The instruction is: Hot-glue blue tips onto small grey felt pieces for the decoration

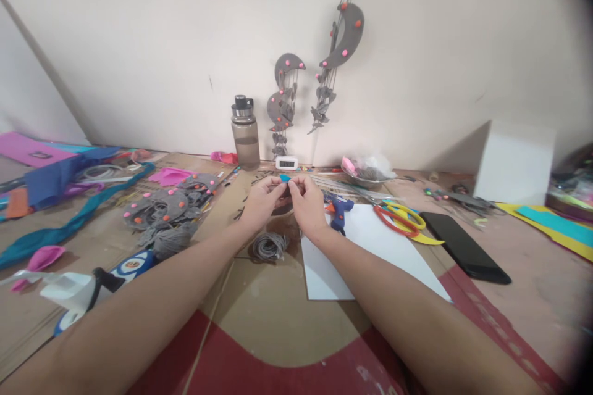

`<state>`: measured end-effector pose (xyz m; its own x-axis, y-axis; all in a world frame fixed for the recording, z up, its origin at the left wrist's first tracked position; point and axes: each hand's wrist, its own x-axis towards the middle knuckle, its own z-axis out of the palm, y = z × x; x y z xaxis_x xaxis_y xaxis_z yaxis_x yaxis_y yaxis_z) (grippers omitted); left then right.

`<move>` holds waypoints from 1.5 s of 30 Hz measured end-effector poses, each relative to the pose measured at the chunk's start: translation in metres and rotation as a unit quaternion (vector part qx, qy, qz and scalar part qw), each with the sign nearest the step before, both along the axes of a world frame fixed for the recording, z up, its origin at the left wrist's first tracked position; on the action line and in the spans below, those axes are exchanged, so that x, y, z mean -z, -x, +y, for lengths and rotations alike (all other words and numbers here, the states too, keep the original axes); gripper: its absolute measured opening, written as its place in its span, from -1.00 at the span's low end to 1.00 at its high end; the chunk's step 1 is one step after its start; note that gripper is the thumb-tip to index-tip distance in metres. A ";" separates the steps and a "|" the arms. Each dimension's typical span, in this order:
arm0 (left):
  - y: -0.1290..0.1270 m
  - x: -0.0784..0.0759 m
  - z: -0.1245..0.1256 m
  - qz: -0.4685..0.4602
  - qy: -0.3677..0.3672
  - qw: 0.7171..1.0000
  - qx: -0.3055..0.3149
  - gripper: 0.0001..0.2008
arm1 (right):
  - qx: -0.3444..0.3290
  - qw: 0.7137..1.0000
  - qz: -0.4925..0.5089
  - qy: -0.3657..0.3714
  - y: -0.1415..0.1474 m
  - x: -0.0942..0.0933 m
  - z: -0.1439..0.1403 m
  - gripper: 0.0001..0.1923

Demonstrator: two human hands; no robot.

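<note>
My left hand and my right hand meet above the middle of the table, fingertips pinched together on a small blue bead. A dark grey piece shows between the hands, mostly hidden by the fingers. A coil of grey cord lies on the cardboard just below my hands. A blue glue gun rests right of my right hand on a white sheet.
Grey felt shapes with pink dots lie at the left. A bottle and a small clock stand at the wall, under hanging grey moon mobiles. Scissors, a black phone and a white box sit at the right.
</note>
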<state>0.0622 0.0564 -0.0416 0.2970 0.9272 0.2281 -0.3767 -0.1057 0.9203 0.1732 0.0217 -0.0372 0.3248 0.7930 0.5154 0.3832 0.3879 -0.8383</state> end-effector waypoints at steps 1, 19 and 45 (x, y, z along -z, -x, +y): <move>0.000 0.001 0.002 -0.005 -0.004 1.000 0.002 -0.74 | 0.000 1.000 0.002 -0.002 0.000 0.000 0.000 -0.85; 0.010 -0.001 0.020 -0.091 -0.037 0.984 -0.150 -0.79 | -0.065 0.946 -0.314 -0.037 0.012 -0.003 -0.013 -0.72; 0.004 0.006 0.019 -0.127 0.027 0.985 -0.116 -0.79 | 0.188 0.852 -0.385 0.301 -0.095 0.001 -0.052 -0.66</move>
<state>0.0586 0.0755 -0.0473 0.0156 0.9763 0.2157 -0.5668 -0.1691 0.8063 0.2679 -0.0301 -0.0382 0.3627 0.9036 0.2277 0.9121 -0.2941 -0.2856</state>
